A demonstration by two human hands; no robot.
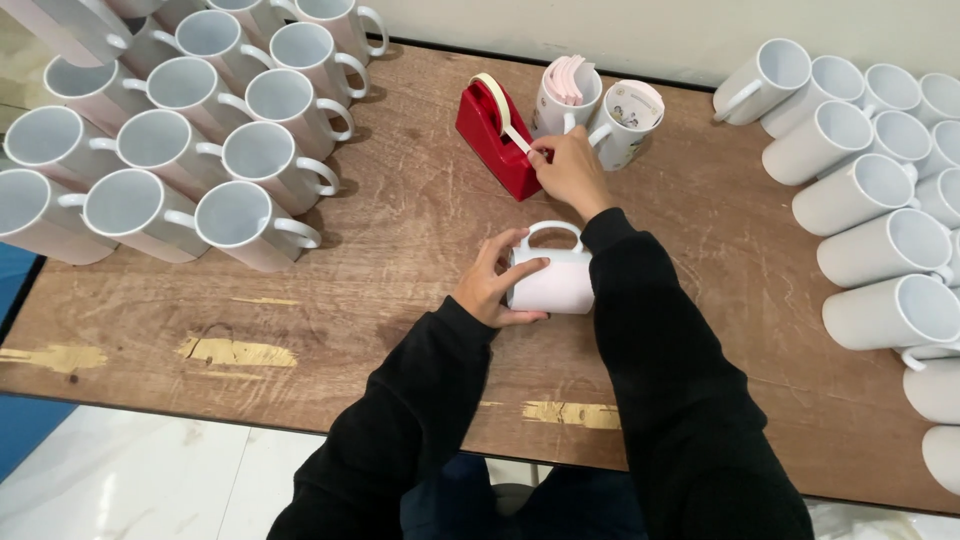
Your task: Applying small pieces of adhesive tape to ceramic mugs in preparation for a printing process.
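A white mug (552,280) is pinned on its side at frame centre by the left hand (492,285), fingers clamped around it, while tape (512,133) is pinched and drawn from the red dispenser (492,140) by the right hand (570,170), ready for wrapping.

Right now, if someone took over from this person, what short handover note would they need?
Left hand holds a white mug lying on its side on the wooden table, a pale sheet wrapped round it. Right hand pinches the tape end at the red tape dispenser. No tape on the mug yet. Two mugs behind the dispenser hold sheets; plain mugs lie in rows left and right.
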